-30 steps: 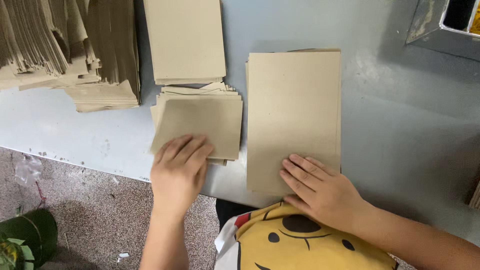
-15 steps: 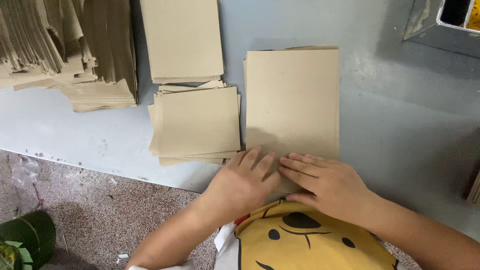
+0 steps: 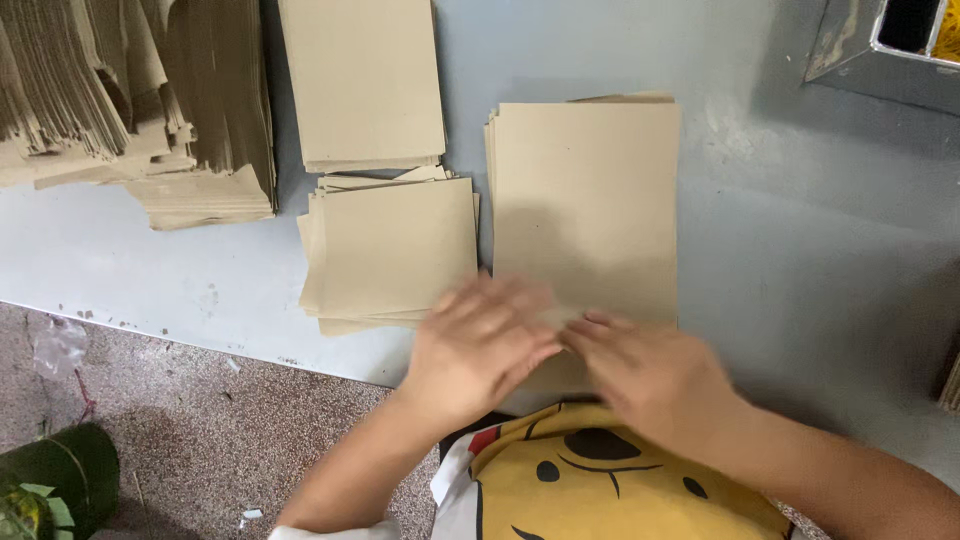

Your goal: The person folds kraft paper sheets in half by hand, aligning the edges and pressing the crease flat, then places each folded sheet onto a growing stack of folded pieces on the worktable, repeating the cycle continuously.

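Both hands were blurry, so I couldn't tell how tight either grip was; the left hand (image 3: 480, 350) and right hand (image 3: 650, 375) pressed side by side on the near edge of the tall cardboard stack (image 3: 585, 210). Just left of them sat a shorter cardboard stack (image 3: 390, 250) on the grey surface (image 3: 800, 260).

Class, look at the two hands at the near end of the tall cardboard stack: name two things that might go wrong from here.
1. Both hands, left and right, are on the near end of the tall stack, which sits close to the table edge; a pull might slide sheets off.
2. The small stack beside it is already fanned unevenly and touches the left hand's side; a knock may scatter it.
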The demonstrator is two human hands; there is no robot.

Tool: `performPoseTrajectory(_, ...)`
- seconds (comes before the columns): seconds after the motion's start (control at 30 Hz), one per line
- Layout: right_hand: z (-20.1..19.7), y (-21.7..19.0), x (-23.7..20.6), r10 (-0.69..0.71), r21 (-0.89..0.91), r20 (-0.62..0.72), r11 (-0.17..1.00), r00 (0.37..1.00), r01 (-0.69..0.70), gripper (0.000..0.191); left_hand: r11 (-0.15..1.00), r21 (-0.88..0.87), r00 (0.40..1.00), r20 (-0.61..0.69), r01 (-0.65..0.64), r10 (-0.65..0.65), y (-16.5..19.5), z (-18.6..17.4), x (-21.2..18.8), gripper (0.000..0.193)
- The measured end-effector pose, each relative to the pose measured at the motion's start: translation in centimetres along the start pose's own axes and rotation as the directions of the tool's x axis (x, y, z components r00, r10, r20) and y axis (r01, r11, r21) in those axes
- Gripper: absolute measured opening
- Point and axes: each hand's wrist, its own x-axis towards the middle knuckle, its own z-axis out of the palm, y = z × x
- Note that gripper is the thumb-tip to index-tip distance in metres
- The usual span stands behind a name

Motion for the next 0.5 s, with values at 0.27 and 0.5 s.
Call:
performPoseTrajectory(0.27,-2.0,2.8,-0.6,0.419,0.861,-0.093,0.49,0.903,-0.138,0.031,0.273,-0.923,0.905,0.146,0.27,-0.4,0.9,3.7,0.2,0.044)
performPoseTrajectory(0.5,-2.2,2.1,1.4,0.186,0.729,-0.39,0.661,0.902,0.178,0.043,0.819,-0.548,0.981,0.008,0.168,-0.196,1.5,1.7,2.5,0.031)
